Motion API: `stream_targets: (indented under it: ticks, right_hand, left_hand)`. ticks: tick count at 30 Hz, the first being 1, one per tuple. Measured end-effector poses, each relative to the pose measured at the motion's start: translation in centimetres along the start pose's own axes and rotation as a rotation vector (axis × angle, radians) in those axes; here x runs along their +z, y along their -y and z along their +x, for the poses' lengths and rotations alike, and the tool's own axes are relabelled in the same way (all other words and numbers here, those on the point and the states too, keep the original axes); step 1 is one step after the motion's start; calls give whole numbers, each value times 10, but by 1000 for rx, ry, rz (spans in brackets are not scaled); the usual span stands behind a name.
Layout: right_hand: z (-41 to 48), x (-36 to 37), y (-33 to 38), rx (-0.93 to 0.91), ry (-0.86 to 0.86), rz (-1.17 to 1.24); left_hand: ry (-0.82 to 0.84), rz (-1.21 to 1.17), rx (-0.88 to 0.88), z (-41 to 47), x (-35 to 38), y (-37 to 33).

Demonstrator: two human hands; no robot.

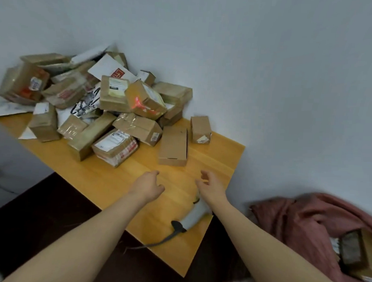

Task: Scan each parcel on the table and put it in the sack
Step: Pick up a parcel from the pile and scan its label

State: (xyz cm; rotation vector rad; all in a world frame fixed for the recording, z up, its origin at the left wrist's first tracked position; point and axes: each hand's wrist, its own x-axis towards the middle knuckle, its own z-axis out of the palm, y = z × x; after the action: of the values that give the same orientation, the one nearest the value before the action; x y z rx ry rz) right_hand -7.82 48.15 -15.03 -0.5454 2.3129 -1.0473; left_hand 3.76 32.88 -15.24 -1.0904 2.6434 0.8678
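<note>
Several cardboard parcels [110, 108] lie heaped at the far left of the wooden table [120, 180]. A plain flat box [173, 145] lies nearest, just beyond both hands. A small box [200, 129] stands to its right. My left hand [148, 186] and my right hand [211, 187] hover over the table, fingers loosely curled, holding nothing. A grey barcode scanner [194, 215] with a black cable lies on the table under my right wrist. Its red light falls on a tilted box [144, 100] in the heap. The dusky red sack [310, 225] sits at lower right with parcels inside.
A grey wall runs behind and to the right of the table. White mailers [108, 68] lie among the boxes. The floor below the table's near edge is dark. The scanner cable [156, 243] hangs over the near edge.
</note>
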Motion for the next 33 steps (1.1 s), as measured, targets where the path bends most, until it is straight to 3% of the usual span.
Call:
stream_targets:
  ticks: [9, 17, 19, 23, 25, 28, 33]
  right_hand:
    - [138, 33, 33, 145, 60, 115]
    - [220, 64, 4, 249, 155, -170]
    - [219, 72, 3, 235, 98, -146]
    - [204, 81, 16, 305, -33, 362]
    - [194, 80, 26, 319, -91, 492]
    - [166, 75, 40, 206, -194, 418]
    - [94, 95, 65, -24, -361, 48]
  left_hand:
    - [27, -124, -73, 98, -23, 4]
    - [82, -398, -293, 187, -3, -7]
    - [51, -464, -317, 190, 0, -8]
    - [38, -595, -349, 182, -5, -8]
    - [65, -671, -380, 174, -11, -9]
    - [129, -749, -399, 160, -24, -10]
    - [107, -926, -136, 131, -45, -22]
